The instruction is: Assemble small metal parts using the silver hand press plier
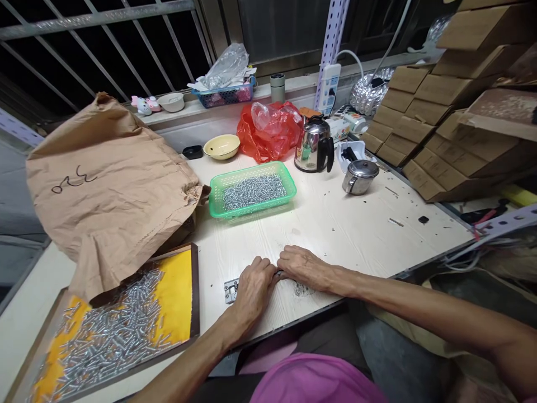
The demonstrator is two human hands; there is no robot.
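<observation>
Magenta cloth (314, 380) nearest; I see left hand (255, 282) and right hand (304, 266) meeting, fingers curled, can't tell what they grasp; flat silver metal fixture (230, 291) shows beside left hand on pale wooden table (356, 235), probably steadied; silver metal pins (121, 322) sit leftward, likely for reach.

Bright centre, wide-angle edge distortion

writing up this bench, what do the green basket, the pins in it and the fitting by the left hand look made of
Green basket: probably plastic, glossy, slightly see-through, perforated. Pins: likely metal, glinting silver. Fitting: apparently metal, from its silvery shine; partly hidden.
</observation>
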